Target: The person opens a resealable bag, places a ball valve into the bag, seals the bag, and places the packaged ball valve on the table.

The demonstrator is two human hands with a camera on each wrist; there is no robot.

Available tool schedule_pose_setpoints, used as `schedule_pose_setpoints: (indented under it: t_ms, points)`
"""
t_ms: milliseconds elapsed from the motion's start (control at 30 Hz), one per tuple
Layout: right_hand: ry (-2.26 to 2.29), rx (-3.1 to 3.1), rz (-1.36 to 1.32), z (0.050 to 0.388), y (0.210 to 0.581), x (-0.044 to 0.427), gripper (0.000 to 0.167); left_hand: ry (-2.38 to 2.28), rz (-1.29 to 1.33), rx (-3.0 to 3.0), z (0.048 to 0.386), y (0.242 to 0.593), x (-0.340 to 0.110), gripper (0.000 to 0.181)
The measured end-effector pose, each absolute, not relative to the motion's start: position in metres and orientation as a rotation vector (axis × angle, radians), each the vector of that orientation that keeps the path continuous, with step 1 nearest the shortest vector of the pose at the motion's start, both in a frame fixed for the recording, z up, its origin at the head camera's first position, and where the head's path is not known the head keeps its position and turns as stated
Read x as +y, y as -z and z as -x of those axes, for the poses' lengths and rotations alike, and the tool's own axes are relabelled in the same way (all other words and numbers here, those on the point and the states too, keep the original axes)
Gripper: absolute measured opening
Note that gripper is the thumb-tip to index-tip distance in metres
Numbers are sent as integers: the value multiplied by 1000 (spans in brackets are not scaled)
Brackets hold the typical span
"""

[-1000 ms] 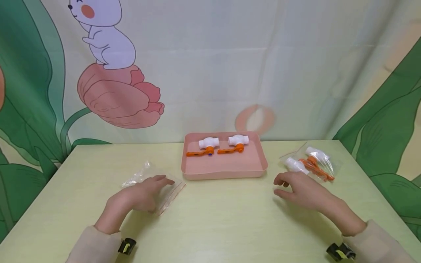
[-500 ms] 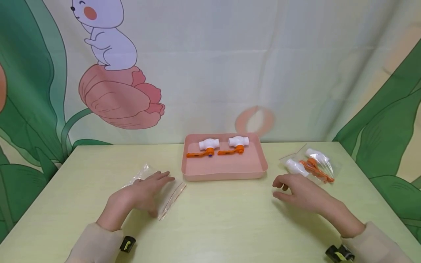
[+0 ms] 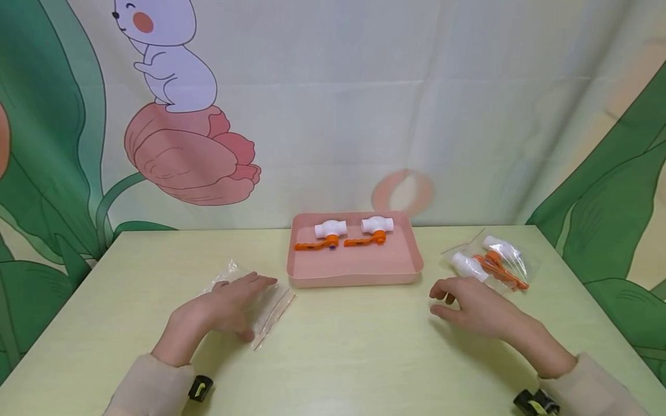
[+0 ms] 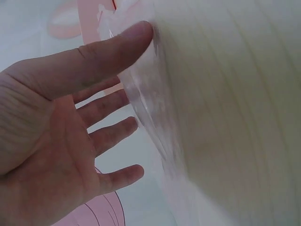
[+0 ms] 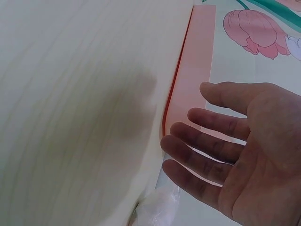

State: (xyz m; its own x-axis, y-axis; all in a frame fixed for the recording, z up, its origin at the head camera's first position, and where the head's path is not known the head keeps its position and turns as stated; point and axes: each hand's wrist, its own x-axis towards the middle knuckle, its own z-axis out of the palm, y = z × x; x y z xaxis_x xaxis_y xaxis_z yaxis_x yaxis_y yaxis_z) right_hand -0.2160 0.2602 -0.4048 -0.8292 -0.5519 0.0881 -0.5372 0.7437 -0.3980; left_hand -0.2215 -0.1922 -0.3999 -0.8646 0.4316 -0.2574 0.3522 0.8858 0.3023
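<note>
My left hand [image 3: 221, 306] lies over a clear zip-lock bag [image 3: 272, 312] on the left of the table, covering part of it. In the left wrist view its fingers are spread and nearly straight, and the thumb [image 4: 136, 35] lies against the crinkled bag [image 4: 150, 89]. No valve shows inside that bag. My right hand [image 3: 476, 306] hovers over the table at the right with loosely bent fingers and holds nothing. Just behind it lies another clear bag [image 3: 512, 254], containing white valve bodies [image 3: 468, 266] and orange handles [image 3: 498, 268].
A pink tray [image 3: 359, 271] stands at the table's back middle. Inside are two white ball valves with orange handles, a left valve [image 3: 330, 229] and a right valve [image 3: 377, 225]. Behind the table [image 3: 338, 358] hangs a printed curtain [image 3: 322, 115].
The zip edge of the left bag has shifted slightly toward the table's front, under my left hand. My right hand has drifted a little to the left. The tray and valves stay put.
</note>
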Motion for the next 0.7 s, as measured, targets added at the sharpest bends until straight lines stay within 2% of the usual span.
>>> schedule_pose_setpoints:
  t_ms: [700]
  points:
    - [637,2898,912,216,406,258,12,-414,-645,2876,224,396,-195,97]
